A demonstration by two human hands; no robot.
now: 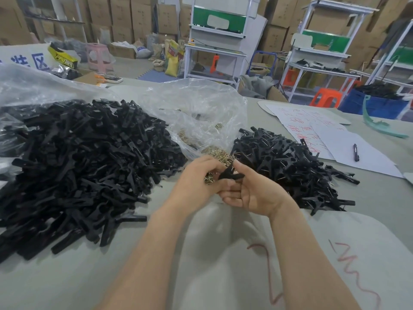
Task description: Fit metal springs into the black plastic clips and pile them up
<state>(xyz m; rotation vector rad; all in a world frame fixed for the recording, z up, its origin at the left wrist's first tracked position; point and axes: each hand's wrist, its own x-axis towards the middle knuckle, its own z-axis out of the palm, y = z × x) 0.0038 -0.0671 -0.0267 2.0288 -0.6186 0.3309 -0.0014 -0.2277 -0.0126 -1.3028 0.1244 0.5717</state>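
Observation:
My left hand (196, 182) and my right hand (252, 193) meet at the table's middle, both gripping one black plastic clip (230, 174) between their fingertips. Just behind the hands lies a heap of small brass-coloured metal springs (218, 154), spilling from a clear plastic bag (201, 113). A large pile of loose black clip halves (85, 157) covers the table to the left. A smaller pile of assembled clips (288, 164) lies to the right. Whether a spring sits in the held clip is hidden by my fingers.
White sheets with red writing (312, 130) and a black pen (355, 152) lie at the right of the grey table (156, 265). A teal plastic strip (375, 124) lies farther back. Workbenches, orange stools and cardboard boxes fill the room behind.

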